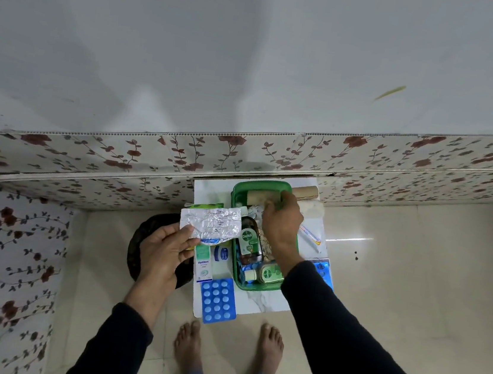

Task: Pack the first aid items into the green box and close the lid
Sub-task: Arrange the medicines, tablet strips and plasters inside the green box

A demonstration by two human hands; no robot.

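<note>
Far left, the left hand (166, 250) pinches a crinkly silver foil strip (211, 222) by its near corner, thumb on top, held up above the table (259, 300). Under it lies a white Optibex carton (203, 264), with a blue blister pack (218, 301) of white tablets hanging over the table's near edge. Then the green box (270, 186), lid off, sitting mid-table with a Dettol bottle (249, 244) and a smaller green bottle (268, 274) inside. The right hand (282, 222) reaches into the box's far end, fingers curled down around a brown bandage roll (261, 195), though I can't tell if it's actually gripping.
</note>
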